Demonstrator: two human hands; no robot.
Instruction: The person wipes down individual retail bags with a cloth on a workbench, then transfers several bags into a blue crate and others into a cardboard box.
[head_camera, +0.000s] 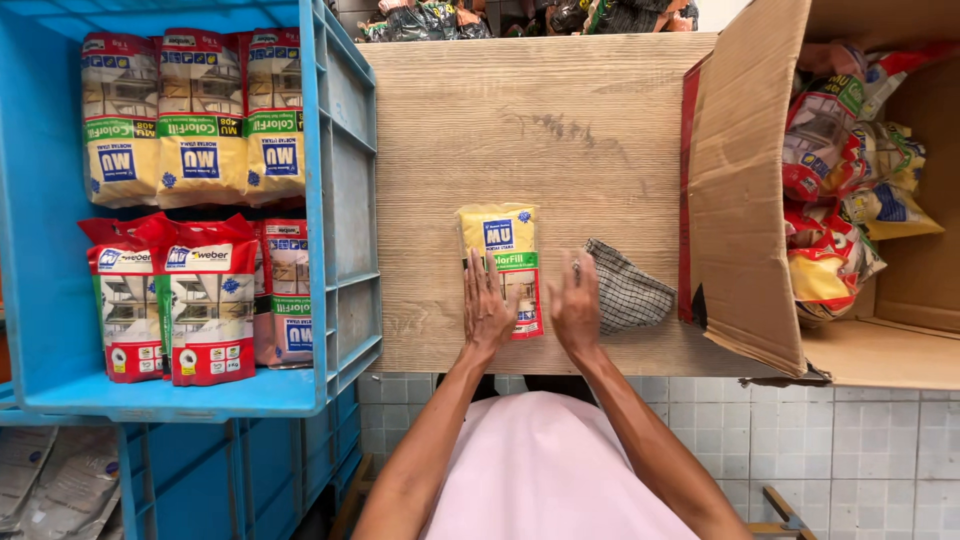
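A yellow bag with a green band and a red bottom edge (504, 250) lies flat on the wooden table (540, 130), near its front edge. My left hand (486, 310) rests on the bag's left side, fingers spread and flat. On the table just right of the bag lies my right hand (576, 303), fingers extended, next to a checked cloth (630, 293). Neither hand grips anything.
A blue plastic crate (345, 200) on the left holds rows of yellow bags (200, 115) and red-and-white bags (170, 300). An open cardboard box (740, 200) on the right is filled with several mixed bags (845, 190). Tiled floor lies below the table edge.
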